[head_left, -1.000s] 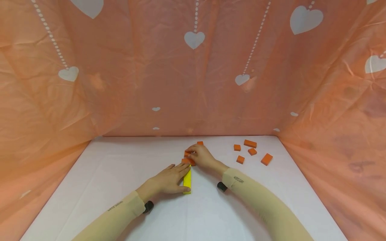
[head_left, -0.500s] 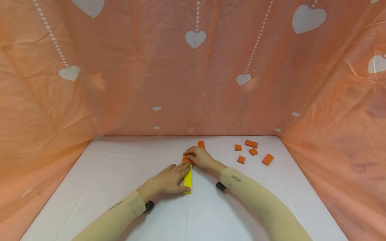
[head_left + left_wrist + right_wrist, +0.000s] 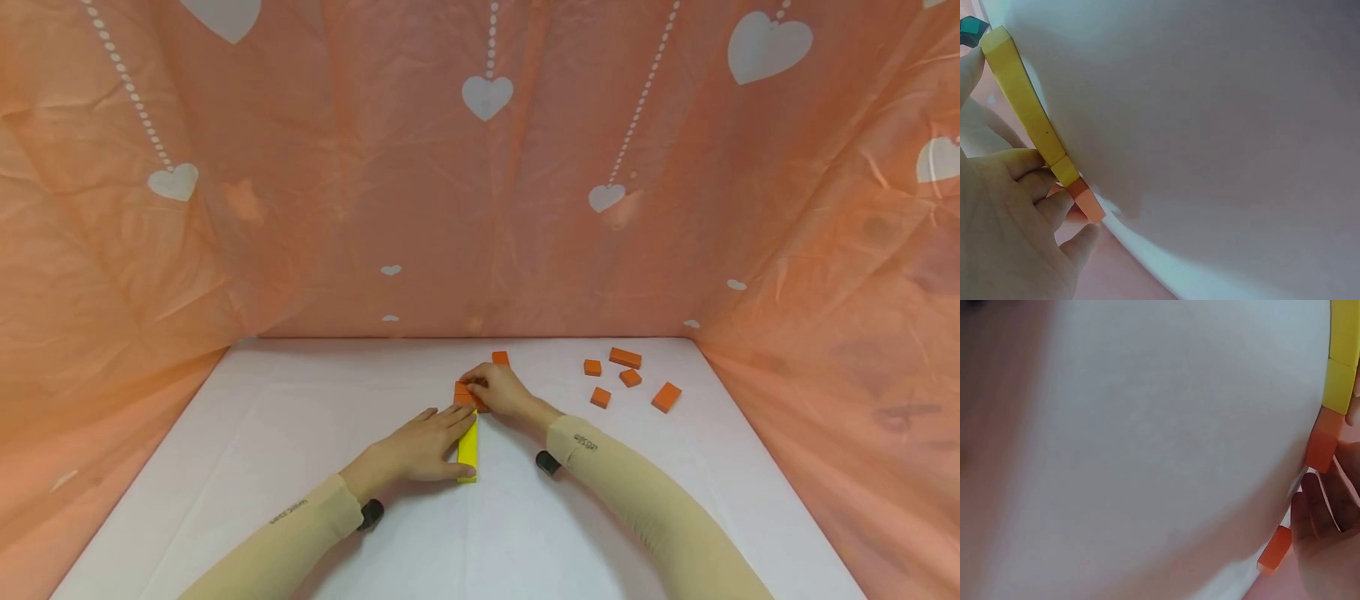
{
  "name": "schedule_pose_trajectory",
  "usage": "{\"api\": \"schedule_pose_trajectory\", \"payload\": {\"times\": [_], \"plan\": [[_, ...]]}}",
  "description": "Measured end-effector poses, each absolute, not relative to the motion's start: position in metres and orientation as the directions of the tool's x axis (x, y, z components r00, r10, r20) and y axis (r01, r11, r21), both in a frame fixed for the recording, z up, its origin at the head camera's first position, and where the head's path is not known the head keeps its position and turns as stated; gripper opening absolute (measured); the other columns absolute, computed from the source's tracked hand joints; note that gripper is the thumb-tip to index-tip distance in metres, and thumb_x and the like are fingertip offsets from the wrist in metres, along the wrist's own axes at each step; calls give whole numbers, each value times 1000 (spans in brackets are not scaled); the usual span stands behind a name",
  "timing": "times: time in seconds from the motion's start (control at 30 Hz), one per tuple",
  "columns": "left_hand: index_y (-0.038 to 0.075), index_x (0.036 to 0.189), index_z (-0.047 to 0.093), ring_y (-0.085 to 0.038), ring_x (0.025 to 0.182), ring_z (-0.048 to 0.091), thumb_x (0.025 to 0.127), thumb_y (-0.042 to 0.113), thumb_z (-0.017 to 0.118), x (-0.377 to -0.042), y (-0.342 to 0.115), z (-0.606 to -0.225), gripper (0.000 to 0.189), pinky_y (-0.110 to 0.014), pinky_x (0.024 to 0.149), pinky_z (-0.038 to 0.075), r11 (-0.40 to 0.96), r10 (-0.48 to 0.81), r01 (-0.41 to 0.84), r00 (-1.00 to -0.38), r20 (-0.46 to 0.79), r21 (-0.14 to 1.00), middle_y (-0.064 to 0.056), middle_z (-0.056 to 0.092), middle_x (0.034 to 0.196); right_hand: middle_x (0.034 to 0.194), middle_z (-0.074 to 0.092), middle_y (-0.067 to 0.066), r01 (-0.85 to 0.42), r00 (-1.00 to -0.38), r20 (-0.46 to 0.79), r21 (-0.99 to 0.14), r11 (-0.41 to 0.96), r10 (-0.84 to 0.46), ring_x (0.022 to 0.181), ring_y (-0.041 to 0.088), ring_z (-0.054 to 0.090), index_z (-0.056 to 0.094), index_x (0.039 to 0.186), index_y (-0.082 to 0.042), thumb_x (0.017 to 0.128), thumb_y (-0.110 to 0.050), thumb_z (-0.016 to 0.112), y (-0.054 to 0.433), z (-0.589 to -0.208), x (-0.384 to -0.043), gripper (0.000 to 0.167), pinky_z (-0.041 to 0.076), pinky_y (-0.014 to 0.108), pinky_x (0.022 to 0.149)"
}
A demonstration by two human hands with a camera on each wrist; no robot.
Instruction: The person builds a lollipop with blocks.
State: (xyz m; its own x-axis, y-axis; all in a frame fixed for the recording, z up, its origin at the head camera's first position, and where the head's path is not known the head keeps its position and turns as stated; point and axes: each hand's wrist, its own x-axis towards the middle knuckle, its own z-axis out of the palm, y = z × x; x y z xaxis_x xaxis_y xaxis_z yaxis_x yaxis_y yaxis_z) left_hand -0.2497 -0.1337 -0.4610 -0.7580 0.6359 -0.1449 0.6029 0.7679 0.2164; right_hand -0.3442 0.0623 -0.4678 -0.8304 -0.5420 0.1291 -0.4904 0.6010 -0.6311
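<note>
- Small rectangular orange block (image 3: 461,387) has closed up against a second orange block (image 3: 463,401), leaving the row unbroken there.
- Right hand (image 3: 504,392): fingers curled in at the small one; pinching or merely touching, cannot tell.
- Left hand (image 3: 420,446): fingers spread, touching the long yellow block (image 3: 467,448).
- White table (image 3: 315,408) beneath.

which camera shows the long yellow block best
The left wrist view: it shows nearly the whole length of the long yellow block, large and little covered. The head view shows it smaller, partly covered by the left hand. The right wrist view catches only one end, cut off at the upper right.
</note>
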Motion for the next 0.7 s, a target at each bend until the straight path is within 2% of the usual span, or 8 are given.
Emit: {"api": "schedule_pose_trajectory", "payload": {"times": [0.27, 0.47, 0.7], "plan": [[8, 164, 32, -25, 158, 24, 95, 70, 59, -249, -131, -462, 96, -55, 125, 24, 770, 634, 602, -758, -152, 212, -7, 28, 171, 125, 71, 16, -499, -830, 137, -613, 612, -540, 112, 29, 68, 73, 126, -1, 103, -4, 63, 64, -469, -342, 25, 56, 43, 100], [8, 163, 34, -26, 158, 24, 94, 69, 59, -250, -130, -462, 96, -56, 126, 23, 772, 632, 604, -762, -142, 198, -7, 29, 171, 129, 69, 14, -442, -852, 127, -693, 569, -507, 111, 28, 70, 67, 135, -3, 104, -9, 62, 70, -462, -339, 32, 58, 41, 96], [8, 162, 35, -29, 158, 24, 94, 68, 62, -248, -131, -460, 95, -58, 125, 23, 768, 635, 611, -765, -106, 191, -8, 29, 170, 131, 70, 12, -491, -856, 253, -667, 561, -450, 115, 31, 67, 70, 133, -5, 101, -12, 67, 88, -451, -336, 33, 55, 47, 100]]}}
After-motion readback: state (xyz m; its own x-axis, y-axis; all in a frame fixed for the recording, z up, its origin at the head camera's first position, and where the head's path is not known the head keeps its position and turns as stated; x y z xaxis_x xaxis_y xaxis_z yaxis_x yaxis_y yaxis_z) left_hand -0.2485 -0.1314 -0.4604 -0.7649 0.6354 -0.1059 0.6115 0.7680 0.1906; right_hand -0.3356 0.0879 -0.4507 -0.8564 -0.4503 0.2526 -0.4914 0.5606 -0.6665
